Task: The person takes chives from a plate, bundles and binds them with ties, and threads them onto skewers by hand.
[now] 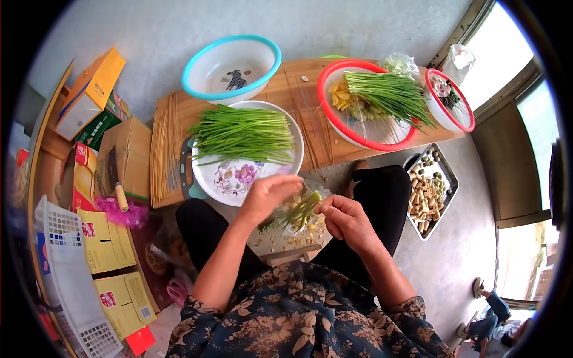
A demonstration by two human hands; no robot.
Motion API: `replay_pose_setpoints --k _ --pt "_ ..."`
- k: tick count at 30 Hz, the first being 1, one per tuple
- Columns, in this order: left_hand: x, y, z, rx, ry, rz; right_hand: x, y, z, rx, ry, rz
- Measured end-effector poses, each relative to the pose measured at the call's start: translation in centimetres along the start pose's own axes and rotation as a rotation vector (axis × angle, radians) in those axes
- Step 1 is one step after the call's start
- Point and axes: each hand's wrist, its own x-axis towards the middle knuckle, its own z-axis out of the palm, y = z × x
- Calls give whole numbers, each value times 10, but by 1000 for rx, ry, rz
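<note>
My right hand (349, 222) is closed in a pinch in front of my lap, with a short bunch of green chives (308, 204) at its fingertips. My left hand (270, 196) is just left of it, palm turned inward, its fingers stretched out towards the bunch. A thin stick shows between the hands. Below them is a clear plastic bag (296, 218) with green and pale scraps. Beyond my left hand, a white flowered tray (224, 186) carries a thick pile of long chives (242, 132).
Thin skewers (162, 149) lie on the wooden table (310, 77). A blue-rimmed basin (206, 74), a red-rimmed basin (327, 89) with chives, and a smaller bowl (453, 122) stand there. A metal tray (453, 179) is right, boxes and a knife (121, 196) left. A person (492, 316) sits lower right.
</note>
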Motion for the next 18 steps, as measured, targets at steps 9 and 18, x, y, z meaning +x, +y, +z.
replay_pose_setpoints --k 9,18 --pt "84 -62 -51 799 349 290 13 38 -42 147 158 6" --pt "118 -74 -35 1335 370 303 17 41 -52 203 153 -11"
